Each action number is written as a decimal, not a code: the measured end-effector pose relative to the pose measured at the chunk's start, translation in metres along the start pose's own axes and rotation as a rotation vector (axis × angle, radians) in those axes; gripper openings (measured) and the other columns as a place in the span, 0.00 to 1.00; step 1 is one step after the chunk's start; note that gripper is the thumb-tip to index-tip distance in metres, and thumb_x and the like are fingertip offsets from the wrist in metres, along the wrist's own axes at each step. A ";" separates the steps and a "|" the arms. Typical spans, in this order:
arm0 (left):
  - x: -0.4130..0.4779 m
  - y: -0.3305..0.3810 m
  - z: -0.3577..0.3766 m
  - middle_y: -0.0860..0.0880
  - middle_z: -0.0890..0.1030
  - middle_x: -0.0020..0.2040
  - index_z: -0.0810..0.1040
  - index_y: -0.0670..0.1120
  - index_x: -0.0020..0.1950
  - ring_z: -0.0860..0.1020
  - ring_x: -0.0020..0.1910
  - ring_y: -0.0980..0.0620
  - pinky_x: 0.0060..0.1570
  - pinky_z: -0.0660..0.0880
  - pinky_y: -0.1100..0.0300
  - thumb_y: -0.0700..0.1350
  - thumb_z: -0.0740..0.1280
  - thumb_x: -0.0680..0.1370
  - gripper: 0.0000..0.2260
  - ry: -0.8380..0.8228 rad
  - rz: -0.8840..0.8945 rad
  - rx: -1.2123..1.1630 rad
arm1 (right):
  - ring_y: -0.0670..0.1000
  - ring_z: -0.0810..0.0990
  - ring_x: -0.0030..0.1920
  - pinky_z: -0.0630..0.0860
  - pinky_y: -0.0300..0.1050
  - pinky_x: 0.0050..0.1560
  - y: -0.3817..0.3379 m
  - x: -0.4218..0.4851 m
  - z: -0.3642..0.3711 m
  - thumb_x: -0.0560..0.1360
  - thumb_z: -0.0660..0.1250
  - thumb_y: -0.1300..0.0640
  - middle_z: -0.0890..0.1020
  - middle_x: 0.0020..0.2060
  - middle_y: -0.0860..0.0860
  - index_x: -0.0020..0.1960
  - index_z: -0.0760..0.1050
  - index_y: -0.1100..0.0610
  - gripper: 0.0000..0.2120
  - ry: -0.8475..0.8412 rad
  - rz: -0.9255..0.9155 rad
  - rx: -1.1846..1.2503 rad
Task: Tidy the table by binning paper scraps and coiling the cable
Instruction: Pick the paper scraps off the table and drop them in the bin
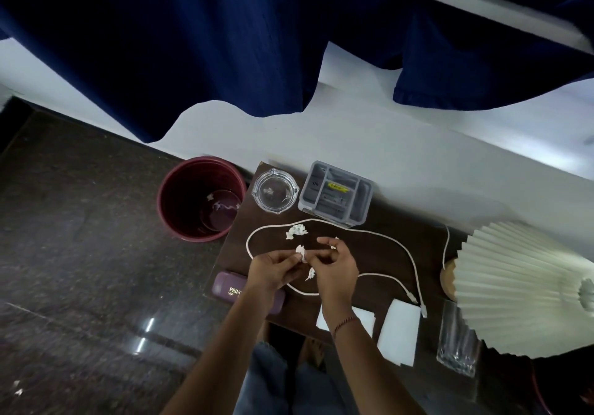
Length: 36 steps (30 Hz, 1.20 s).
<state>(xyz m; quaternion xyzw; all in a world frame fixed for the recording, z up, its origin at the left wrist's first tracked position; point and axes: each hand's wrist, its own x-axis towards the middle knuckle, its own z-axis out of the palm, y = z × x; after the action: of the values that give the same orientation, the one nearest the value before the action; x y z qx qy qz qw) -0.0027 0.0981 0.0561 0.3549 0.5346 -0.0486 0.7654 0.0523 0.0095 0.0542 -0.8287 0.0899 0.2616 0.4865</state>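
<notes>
Both hands work over the middle of the table (401, 254), gathering scraps. The left hand (271, 268) pinches a small scrap (301, 251) in its fingertips; the right hand (337, 266) is loosely curled just beside it, and whether it grips anything I cannot tell. Another scrap (310, 273) lies between the hands and a bigger wad (295, 231) sits just beyond. The bin (180, 221) stands on the floor to the left, some scraps already inside. Best to collect every piece into one fist before reaching over. The cable (395, 242) loops uncoiled around the hands.
</notes>
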 end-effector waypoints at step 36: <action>0.045 0.102 -0.120 0.36 0.72 0.67 0.66 0.33 0.69 0.74 0.64 0.42 0.58 0.72 0.54 0.35 0.58 0.79 0.18 0.531 0.131 -0.415 | 0.46 0.78 0.39 0.73 0.37 0.40 -0.009 -0.007 0.058 0.80 0.54 0.63 0.82 0.42 0.55 0.60 0.73 0.60 0.13 -0.207 0.172 0.269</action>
<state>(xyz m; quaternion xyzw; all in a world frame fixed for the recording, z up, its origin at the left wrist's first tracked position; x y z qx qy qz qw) -0.0313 0.2592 0.0466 0.2257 0.6898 0.2045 0.6569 0.0301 0.0632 0.0416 -0.7142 0.1437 0.3717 0.5754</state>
